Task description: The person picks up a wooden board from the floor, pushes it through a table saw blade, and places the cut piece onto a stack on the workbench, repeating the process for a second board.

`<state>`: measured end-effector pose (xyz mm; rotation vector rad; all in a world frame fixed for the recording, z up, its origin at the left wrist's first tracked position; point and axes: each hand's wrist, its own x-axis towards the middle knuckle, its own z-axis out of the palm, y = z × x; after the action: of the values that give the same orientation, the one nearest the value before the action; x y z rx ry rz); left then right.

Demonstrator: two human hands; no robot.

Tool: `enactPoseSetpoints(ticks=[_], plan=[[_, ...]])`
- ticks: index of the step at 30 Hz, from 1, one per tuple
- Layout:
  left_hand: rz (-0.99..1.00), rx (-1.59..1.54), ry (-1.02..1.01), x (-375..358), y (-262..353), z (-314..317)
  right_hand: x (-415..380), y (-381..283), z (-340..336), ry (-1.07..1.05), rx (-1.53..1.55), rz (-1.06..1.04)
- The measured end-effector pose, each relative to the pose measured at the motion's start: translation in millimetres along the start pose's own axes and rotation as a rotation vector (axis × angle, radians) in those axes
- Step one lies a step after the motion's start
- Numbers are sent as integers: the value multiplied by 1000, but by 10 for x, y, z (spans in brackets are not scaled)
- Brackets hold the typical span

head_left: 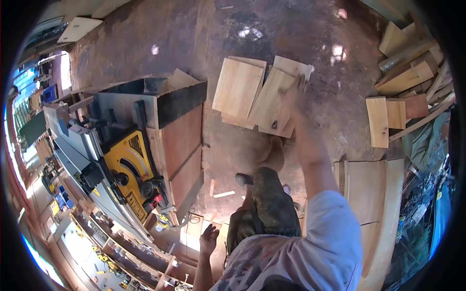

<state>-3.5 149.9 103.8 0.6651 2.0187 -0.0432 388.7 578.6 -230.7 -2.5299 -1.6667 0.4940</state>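
Note:
My right hand (297, 94) reaches down over a stack of flat wooden boards (277, 92) on the floor. It is smeared by motion, so whether its fingers grip a board does not show. A second stack of pale boards (238, 85) lies close beside it on the left. The board under my forearm has a dark knot near its lower end. My left hand (208, 238) hangs low at my side, away from the boards, its fingers loosely bent and apart with nothing visible in them.
A yellow and black table saw (128, 167) stands at left on a wooden cabinet (182, 155). Wood offcuts (412, 72) are heaped at upper right. Long planks (364, 189) lie right of me. Small wood scraps (224, 194) lie on the floor near my feet.

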Motion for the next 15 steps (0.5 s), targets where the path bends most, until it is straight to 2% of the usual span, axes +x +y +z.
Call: enactPoseSetpoints(ticks=[1,3,6,8,10,13,14,15], plan=[[38,-23,3,53,1,73,207,91,64,-137,14,-77],[4,41,-45,107,725,64,442,381,141,-415,40,-222],[41,-107,10,70,975,90,123,732,205,-395,97,-127],[18,-118,19,-8,1050,70,-251,963,237,-409,-1,22],[14,-94,22,-56,981,75,-593,1419,512,-594,306,78],[-28,-127,28,-101,559,209,-921,1568,654,-494,686,263],[-34,-141,8,-126,391,247,-930,1626,627,-565,698,264],[24,23,-21,-139,422,223,-912,1630,474,-641,711,265]])
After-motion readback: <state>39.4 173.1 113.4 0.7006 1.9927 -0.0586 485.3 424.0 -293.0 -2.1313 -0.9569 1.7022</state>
